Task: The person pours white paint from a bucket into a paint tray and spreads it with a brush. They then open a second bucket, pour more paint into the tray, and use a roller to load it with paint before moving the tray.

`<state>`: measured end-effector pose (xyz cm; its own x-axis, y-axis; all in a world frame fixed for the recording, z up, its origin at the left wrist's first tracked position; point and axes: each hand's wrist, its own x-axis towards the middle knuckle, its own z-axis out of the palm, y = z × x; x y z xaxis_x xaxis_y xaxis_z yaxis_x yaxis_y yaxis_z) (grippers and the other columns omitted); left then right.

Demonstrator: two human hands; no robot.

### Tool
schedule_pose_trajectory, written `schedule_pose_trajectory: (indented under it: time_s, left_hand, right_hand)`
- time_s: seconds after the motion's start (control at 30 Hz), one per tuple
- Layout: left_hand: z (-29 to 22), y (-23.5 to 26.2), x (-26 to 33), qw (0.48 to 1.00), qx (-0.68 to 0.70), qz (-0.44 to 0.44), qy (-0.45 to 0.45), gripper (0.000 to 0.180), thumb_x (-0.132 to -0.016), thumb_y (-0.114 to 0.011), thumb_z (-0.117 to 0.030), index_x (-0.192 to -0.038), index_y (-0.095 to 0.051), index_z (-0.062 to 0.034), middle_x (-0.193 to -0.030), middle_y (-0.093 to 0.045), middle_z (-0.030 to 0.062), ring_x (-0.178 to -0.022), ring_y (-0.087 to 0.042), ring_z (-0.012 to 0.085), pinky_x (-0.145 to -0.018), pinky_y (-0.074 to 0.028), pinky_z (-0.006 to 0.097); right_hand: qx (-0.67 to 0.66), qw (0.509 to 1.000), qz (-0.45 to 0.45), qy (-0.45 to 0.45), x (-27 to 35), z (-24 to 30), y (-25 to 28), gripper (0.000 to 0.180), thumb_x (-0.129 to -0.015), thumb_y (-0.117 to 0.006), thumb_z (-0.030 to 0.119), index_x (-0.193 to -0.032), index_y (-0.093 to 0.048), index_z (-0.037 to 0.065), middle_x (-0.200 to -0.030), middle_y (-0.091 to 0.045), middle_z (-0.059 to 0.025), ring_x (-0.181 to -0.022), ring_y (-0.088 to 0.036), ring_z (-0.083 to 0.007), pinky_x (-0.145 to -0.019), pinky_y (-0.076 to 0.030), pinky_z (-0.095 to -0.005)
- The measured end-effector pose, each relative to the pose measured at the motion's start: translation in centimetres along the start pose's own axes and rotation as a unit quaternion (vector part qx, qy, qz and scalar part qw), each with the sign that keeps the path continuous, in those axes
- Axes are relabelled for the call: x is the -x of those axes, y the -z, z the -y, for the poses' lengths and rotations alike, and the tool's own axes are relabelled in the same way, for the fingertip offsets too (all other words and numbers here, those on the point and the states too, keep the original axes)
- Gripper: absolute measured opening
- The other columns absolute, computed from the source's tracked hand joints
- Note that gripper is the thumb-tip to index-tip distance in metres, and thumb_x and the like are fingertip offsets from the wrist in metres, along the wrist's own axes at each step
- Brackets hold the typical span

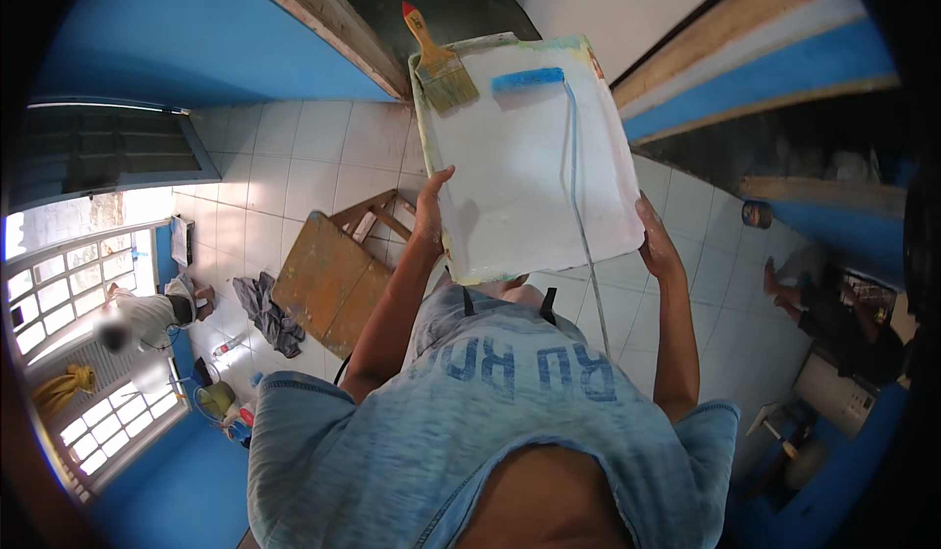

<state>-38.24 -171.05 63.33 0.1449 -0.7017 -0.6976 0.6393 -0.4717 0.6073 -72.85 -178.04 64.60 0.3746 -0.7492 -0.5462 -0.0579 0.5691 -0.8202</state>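
Both hands clasp a white rectangular plastic paint tray (529, 167) by its long sides, held out in front of the chest: left hand (429, 218) with thumb over the rim, right hand (655, 240) flat against the opposite edge. Forearms reach forward, elbows bent. A blue-sleeved roller (527, 79) and a wooden-handled bristle brush (439, 64) lie at the tray's far end.

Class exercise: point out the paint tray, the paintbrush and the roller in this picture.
paint tray (520, 167): head view, on its bare white floor.
paintbrush (446, 76): head view, on the bristles, at the tray's far left corner.
roller (527, 79): head view, on its blue sleeve.
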Motion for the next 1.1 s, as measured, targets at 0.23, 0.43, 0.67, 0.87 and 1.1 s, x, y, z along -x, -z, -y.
schedule_pose_trajectory:
  time_s: [0.23, 0.43, 0.67, 0.87, 1.1]
  left_hand:
    - [-12.2, -5.1, -10.6, 0.998, 0.011, -0.008, -0.067, 0.067, -0.085, -0.06, -0.048, -0.132, -0.046, -0.0017, -0.109, -0.059, 0.0114, -0.091, -0.06, 0.022, -0.078, -0.05, 0.033]
    - [-20.3, -6.3, -18.6, 0.996, 0.021, -0.008, -0.081, 0.069, -0.085, -0.06, -0.048, -0.133, -0.045, -0.0011, -0.115, -0.058, 0.0132, -0.098, -0.06, 0.0229, -0.083, -0.05, 0.034]
    - [-30.1, -6.8, -30.1, 0.994, 0.058, -0.029, -0.091, 0.06, -0.083, -0.061, -0.042, -0.124, -0.051, 0.0003, -0.105, -0.06, 0.0116, -0.093, -0.061, 0.0227, -0.078, -0.051, 0.034]
    - [-30.1, -6.9, -31.4, 0.981, 0.119, -0.031, -0.15, 0.055, -0.085, -0.06, -0.037, -0.124, -0.051, 0.0005, -0.108, -0.061, 0.0124, -0.096, -0.061, 0.0239, -0.084, -0.051, 0.036]
    - [-32.7, -10.9, -31.4, 0.964, 0.194, 0.07, -0.169, 0.056, -0.093, -0.052, -0.039, -0.131, -0.047, 0.0022, -0.12, -0.059, 0.0146, -0.104, -0.061, 0.0264, -0.091, -0.049, 0.037]
  right_hand:
    - [-0.024, 0.998, 0.033, 0.042, -14.9, 9.3, -0.1, 0.078, -0.091, -0.056, 0.05, -0.146, -0.029, 0.002, -0.139, -0.046, -0.0117, -0.126, -0.047, -0.0189, -0.101, -0.04, -0.0315]
    - [-0.014, 0.998, 0.037, 0.041, -25.0, 16.5, -1.9, 0.08, -0.09, -0.057, 0.051, -0.146, -0.03, 0.001, -0.135, -0.049, -0.0122, -0.121, -0.051, -0.0188, -0.095, -0.045, -0.031]
    - [-0.014, 0.995, 0.088, 0.045, -40.4, 25.8, -3.4, 0.079, -0.089, -0.06, 0.049, -0.144, -0.032, 0.0, -0.13, -0.053, -0.0125, -0.117, -0.054, -0.0188, -0.093, -0.046, -0.0311]
    - [0.014, 0.997, 0.073, 0.037, -41.8, 26.8, -3.8, 0.076, -0.091, -0.057, 0.051, -0.144, -0.035, 0.002, -0.129, -0.054, -0.0105, -0.115, -0.054, -0.0179, -0.092, -0.046, -0.0295]
    - [0.018, 0.997, 0.065, 0.023, -42.1, 31.0, -2.6, 0.076, -0.092, -0.054, 0.052, -0.145, -0.033, 0.001, -0.135, -0.049, -0.0119, -0.125, -0.048, -0.0206, -0.102, -0.039, -0.032]
